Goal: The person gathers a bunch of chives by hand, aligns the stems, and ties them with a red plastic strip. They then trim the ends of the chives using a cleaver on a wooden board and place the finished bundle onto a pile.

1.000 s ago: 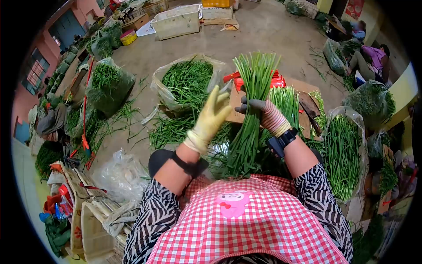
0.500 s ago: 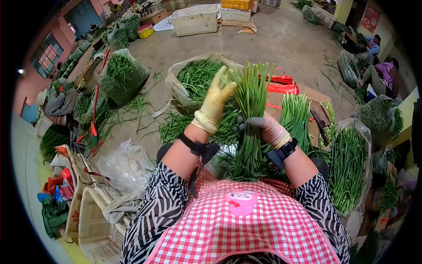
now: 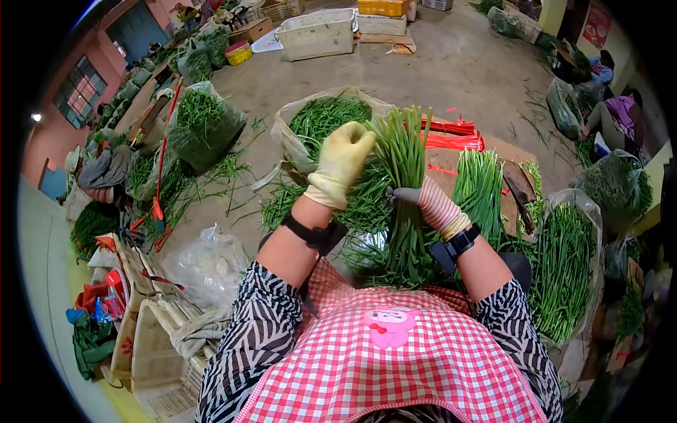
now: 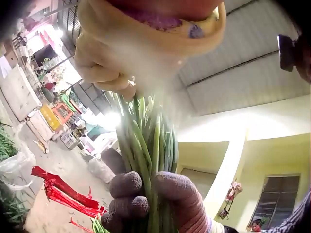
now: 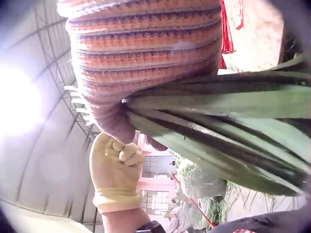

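Since the earlier frame the left grip [image 3: 344,161] has curled from flat into a fist at the tips of the stalk bundle [image 3: 403,158]; whether it pinches any is unclear. The right grip [image 3: 422,199] clasps the bundle upright over the lap; if that clasp slackens, stalks could spill.

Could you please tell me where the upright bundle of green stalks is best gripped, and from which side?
Grip the bundle around its middle, from the right, as the right hand does: the stalks stand upright and splay at the top, so a mid-height wrap likely keeps them together.
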{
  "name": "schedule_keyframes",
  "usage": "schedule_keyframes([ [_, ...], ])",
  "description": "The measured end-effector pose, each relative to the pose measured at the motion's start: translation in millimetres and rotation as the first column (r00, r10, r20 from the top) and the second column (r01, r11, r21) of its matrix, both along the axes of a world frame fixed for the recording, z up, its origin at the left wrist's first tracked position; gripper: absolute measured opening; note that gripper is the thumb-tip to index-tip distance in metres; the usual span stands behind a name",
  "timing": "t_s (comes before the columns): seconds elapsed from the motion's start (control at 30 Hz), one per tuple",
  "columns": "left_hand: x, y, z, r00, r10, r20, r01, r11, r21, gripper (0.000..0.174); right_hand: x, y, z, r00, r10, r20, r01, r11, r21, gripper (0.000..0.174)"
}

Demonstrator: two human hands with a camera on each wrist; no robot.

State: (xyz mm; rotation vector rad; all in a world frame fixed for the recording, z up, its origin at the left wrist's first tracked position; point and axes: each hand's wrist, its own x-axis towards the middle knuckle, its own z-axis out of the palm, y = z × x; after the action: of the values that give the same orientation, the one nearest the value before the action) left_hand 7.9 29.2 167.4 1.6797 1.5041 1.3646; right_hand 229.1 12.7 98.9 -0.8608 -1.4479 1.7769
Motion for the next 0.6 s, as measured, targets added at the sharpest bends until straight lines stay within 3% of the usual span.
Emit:
schedule_keyframes([
  [0.1,-17.0,13.1,1.8,0.983,-0.058,0.175,0.056,0.998,0.014,0.023,5.2,10.2,-8.5,0.988,0.010,0.154,-0.029,0.992,0.125,0.036],
  [0.13,-28.1,20.0,4.0,0.966,-0.094,0.241,0.083,0.995,0.053,0.024,7.5,7.3,-6.4,0.995,0.008,0.099,-0.014,0.998,0.057,0.035],
  [0.17,-45.7,24.6,7.6,0.988,-0.075,0.137,0.068,0.996,0.058,0.021,10.5,2.8,-5.2,0.999,0.002,0.045,-0.002,1.000,-0.012,0.035],
  [0.23,-73.7,24.4,22.8,0.956,-0.097,0.278,0.092,0.995,0.031,0.017,16.7,2.0,-11.2,0.996,-0.029,-0.089,0.016,0.989,-0.147,0.031],
  [0.27,-87.1,22.5,29.7,0.991,-0.115,0.064,0.103,0.982,0.157,0.021,19.5,1.5,-9.9,0.989,-0.041,-0.140,0.018,0.987,-0.162,0.031],
  [0.33,-93.4,5.1,42.4,0.987,-0.153,-0.041,0.132,0.935,-0.329,0.023,23.2,-1.8,0.7,0.968,-0.069,-0.242,0.021,0.981,-0.194,0.030],
  [0.37,-91.0,1.9,35.3,0.968,-0.249,-0.019,0.206,0.841,-0.501,0.026,25.2,-3.0,7.9,0.967,-0.078,-0.243,0.033,0.982,-0.185,0.031],
  [0.4,-86.2,0.5,28.9,0.932,-0.345,-0.113,0.195,0.739,-0.645,0.040,25.5,-1.9,6.8,0.969,-0.078,-0.235,0.032,0.981,-0.191,0.031],
  [0.47,-72.8,-2.6,-12.8,0.851,-0.401,-0.339,0.270,0.888,-0.371,0.078,24.7,3.0,3.1,0.973,-0.068,-0.220,0.023,0.979,-0.201,0.032],
  [0.5,-58.5,-0.7,-15.8,0.896,-0.438,-0.065,0.377,0.832,-0.407,0.088,22.8,11.6,-4.0,0.993,-0.040,-0.107,0.019,0.983,-0.184,0.037],
  [0.53,-41.8,2.3,-19.2,0.872,-0.439,0.214,0.488,0.772,-0.407,0.100,17.0,15.9,-3.8,0.995,-0.030,0.092,0.033,0.999,-0.036,0.041],
  [0.57,-27.0,9.6,-32.2,0.737,-0.557,0.382,0.649,0.741,-0.171,0.094,8.6,18.5,-1.7,0.957,-0.050,0.287,0.019,0.993,0.113,0.044],
  [0.6,-8.1,-1.2,-18.4,0.640,-0.533,0.554,0.687,0.720,-0.101,0.089,-0.1,21.0,-1.0,0.880,-0.101,0.464,-0.024,0.967,0.255,0.047],
])
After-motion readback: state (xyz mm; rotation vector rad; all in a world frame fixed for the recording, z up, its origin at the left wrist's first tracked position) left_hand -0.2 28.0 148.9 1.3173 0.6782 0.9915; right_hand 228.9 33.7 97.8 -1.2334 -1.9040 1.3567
